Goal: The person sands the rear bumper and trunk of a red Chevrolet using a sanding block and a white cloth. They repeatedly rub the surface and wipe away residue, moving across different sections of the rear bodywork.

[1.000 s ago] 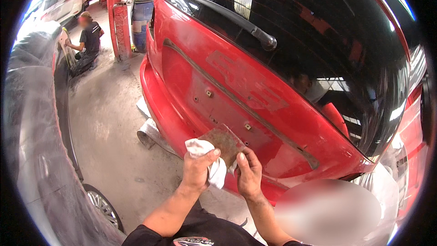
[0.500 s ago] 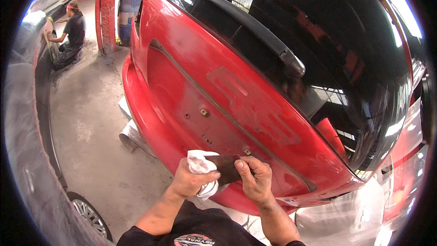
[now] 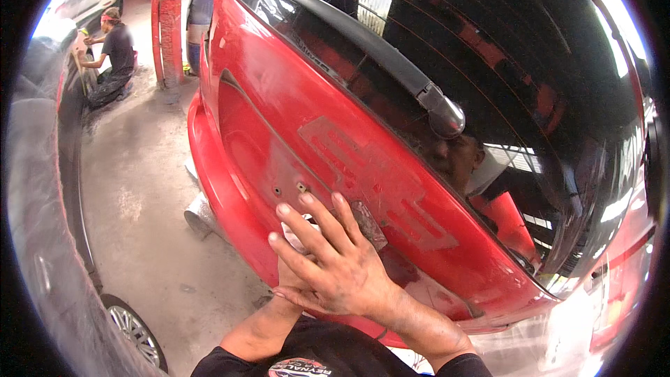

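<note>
My right hand is spread with its fingers apart and palm down, in front of my left hand. It crosses over most of the left hand, whose fingers are hidden behind it. A crumpled white cloth shows between the right fingers, in the left hand's grasp. A dull sheet that looks like sandpaper sticks out beyond the right fingers. Both hands are close to the red car tailgate, which has dull sanded patches, small holes and an outlined mark where the paint is scuffed.
A dark rear window with a wiper fills the upper right. The red bumper and an exhaust pipe lie below left. Another car's wheel is at lower left. A person kneels by a panel near a red post.
My right hand has let go of the dark sheet and opened, moving left across the left hand. The left hand has stayed low with the cloth. My view has shifted slightly.
</note>
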A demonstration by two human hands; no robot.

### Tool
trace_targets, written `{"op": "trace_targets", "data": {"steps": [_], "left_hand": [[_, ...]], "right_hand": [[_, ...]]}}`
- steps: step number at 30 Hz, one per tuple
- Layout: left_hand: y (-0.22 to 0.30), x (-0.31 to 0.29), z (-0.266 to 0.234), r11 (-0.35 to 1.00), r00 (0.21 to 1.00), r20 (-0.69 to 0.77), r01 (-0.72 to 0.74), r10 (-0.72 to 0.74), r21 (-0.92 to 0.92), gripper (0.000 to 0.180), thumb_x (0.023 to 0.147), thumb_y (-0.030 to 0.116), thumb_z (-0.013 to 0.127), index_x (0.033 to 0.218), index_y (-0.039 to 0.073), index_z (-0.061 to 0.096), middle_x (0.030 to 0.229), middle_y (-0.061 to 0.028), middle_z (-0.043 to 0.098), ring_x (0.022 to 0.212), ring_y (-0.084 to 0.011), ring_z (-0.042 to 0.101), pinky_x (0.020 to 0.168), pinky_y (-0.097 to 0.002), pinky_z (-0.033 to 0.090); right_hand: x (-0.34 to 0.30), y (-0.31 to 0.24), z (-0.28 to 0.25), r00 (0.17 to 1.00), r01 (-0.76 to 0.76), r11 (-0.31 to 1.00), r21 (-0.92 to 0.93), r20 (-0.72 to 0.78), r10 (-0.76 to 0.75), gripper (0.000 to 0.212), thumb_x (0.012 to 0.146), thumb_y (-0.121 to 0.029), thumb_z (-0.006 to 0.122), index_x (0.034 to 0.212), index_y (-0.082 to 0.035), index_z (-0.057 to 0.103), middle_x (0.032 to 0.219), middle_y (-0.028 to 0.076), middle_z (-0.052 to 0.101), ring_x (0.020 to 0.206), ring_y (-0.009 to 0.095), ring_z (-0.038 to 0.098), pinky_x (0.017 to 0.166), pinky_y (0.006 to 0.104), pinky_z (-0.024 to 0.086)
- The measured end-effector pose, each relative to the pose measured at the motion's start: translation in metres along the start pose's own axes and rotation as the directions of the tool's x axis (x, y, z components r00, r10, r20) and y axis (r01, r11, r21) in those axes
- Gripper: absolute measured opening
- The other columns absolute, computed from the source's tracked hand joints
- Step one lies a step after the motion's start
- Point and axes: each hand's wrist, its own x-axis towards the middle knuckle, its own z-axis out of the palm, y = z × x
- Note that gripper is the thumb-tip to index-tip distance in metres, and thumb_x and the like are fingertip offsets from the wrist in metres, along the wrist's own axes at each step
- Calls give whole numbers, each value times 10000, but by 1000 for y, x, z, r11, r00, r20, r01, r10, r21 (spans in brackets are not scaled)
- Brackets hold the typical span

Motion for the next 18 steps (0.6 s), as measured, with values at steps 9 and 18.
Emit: {"op": "trace_targets", "data": {"steps": [9, 18], "left_hand": [[-17, -15, 17, 1000, 999, -52, -5, 4, -14, 128, 853, 82, 697, 946, 33, 625, 867, 8, 626, 780, -111, 601, 659, -296, 487], [-25, -29, 17, 1000, 997, -70, -23, 22, -19, 175, 861, 96, 676, 1008, 29, 610, 915, -2, 625, 819, -121, 604, 693, -303, 499]], "right_hand": [[-7, 26, -6, 1000, -1, 986, 166, 15, -1, 676, 786, -491, 678, 1230, 9, 575, 1147, 152, 607, 1038, 299, 583, 979, 461, 379], [-6, 27, -8, 997, -64, 967, 248, 50, 53, 581, 750, -368, 704, 1183, 5, 598, 1092, 130, 630, 962, 284, 609, 901, 428, 410]]}}
